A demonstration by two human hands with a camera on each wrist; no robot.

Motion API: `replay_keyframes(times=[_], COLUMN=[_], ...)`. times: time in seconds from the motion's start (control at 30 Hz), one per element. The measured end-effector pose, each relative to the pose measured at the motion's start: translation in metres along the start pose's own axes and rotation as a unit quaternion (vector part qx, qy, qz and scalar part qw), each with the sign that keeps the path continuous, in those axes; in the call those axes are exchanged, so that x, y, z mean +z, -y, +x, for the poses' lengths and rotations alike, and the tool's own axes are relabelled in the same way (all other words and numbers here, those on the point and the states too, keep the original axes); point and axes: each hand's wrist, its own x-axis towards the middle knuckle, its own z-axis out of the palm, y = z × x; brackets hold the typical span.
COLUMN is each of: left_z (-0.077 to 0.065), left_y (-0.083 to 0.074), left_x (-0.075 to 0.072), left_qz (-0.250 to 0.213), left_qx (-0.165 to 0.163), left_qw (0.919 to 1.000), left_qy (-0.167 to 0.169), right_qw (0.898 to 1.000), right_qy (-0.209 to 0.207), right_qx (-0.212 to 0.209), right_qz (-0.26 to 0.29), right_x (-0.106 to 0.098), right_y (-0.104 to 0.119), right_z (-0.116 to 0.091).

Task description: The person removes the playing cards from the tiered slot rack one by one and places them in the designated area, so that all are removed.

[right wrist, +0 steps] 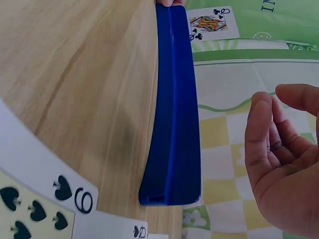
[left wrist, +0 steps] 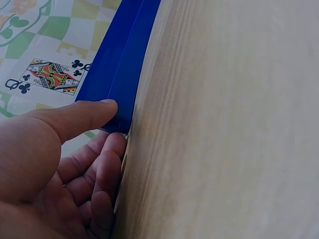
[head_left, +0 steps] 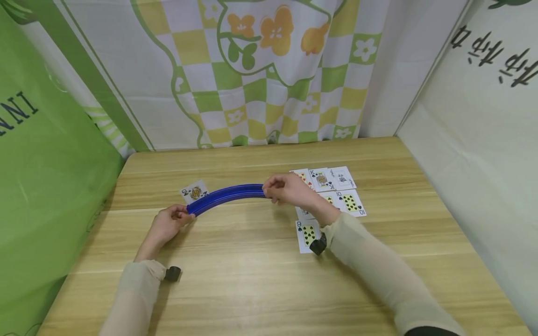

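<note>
A blue curved playing card holder (head_left: 229,192) with a long groove lies across the middle of the wooden table. My left hand (head_left: 166,226) pinches its left end, with the thumb (left wrist: 99,115) on the blue face and the fingers curled beneath. The queen of clubs (left wrist: 52,76) shows at the holder's far side near that end, its edge hidden behind the blue plastic. By the holder's right end, my right hand (right wrist: 286,154) has loosely bent fingers and a gap between thumb and fingertips. It stands apart from the holder in the right wrist view and overlaps the end in the head view.
Several playing cards lie face up in rows on the right, among them a king (head_left: 321,179), a ten of spades (head_left: 350,203) and a nine of spades (head_left: 308,233). My right forearm covers part of them. A patterned cloth (head_left: 269,102) hangs behind the table.
</note>
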Motion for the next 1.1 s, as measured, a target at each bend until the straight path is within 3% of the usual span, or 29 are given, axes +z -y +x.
replay_keyframes(times=[0.77,1.1], left_z=[0.0,0.0], left_y=[0.001,0.001], left_x=[0.001,0.0], left_qz=[0.0,-0.001], left_qx=[0.001,-0.001], left_qw=[1.0,1.0], left_qy=[-0.007,-0.004], right_qw=[0.999,0.999], right_qy=[-0.021,-0.019], right_qx=[-0.017,-0.003], right_qz=[0.032,0.043], right_x=[0.029,0.038], right_y=[0.012,0.018], right_z=[0.03,0.042])
